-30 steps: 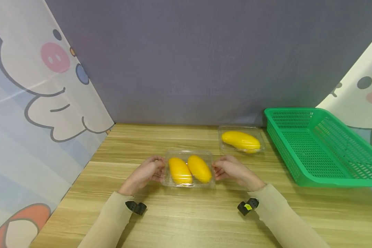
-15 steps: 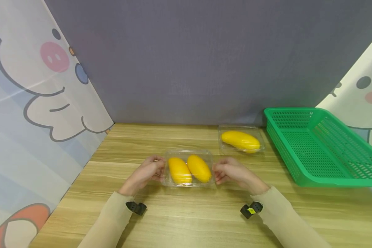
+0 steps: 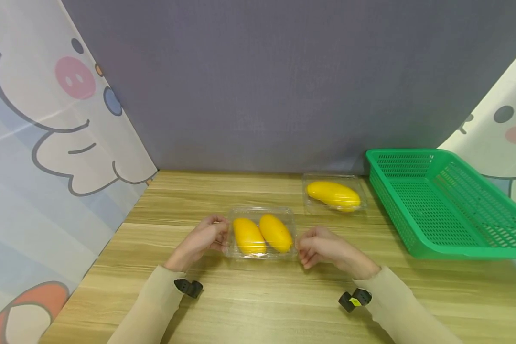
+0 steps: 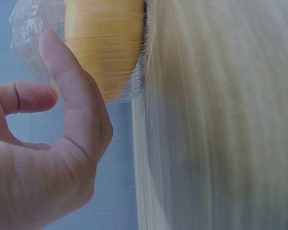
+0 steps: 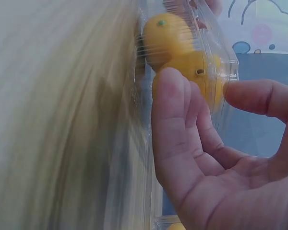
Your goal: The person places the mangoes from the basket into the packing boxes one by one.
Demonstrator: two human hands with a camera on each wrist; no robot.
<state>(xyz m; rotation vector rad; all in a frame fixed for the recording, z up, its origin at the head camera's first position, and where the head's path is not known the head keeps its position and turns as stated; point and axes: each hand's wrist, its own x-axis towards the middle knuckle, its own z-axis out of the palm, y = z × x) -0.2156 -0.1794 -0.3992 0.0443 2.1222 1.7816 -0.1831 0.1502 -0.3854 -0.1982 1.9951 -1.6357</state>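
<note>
A lidded clear plastic clamshell box (image 3: 289,214) stands on the table with two yellow mangoes (image 3: 250,237) lying side by side inside. My left hand (image 3: 203,236) pinches its left end; in the left wrist view the thumb and index finger (image 4: 74,91) meet at the plastic edge. At the front right corner is my right hand (image 3: 324,248). The right wrist view shows that thumb (image 5: 254,96) against the lid's edge and the curled fingers (image 5: 170,124) along the wall, with the mangoes (image 5: 168,38) behind them. The box overlaps some fingertips in the head view.
Behind and to the right, a second clear box (image 3: 311,208) holds one mango (image 3: 334,195). A green perforated basket (image 3: 397,205) stands at the right side. The wooden table (image 3: 258,301) ends at a grey back wall (image 3: 258,95), with cartoon-printed sheets (image 3: 17,153) at the sides.
My right hand has slid toward me and slightly right, from the middle of the box's right end to its front corner. The left hand and box have stayed nearly in place.
</note>
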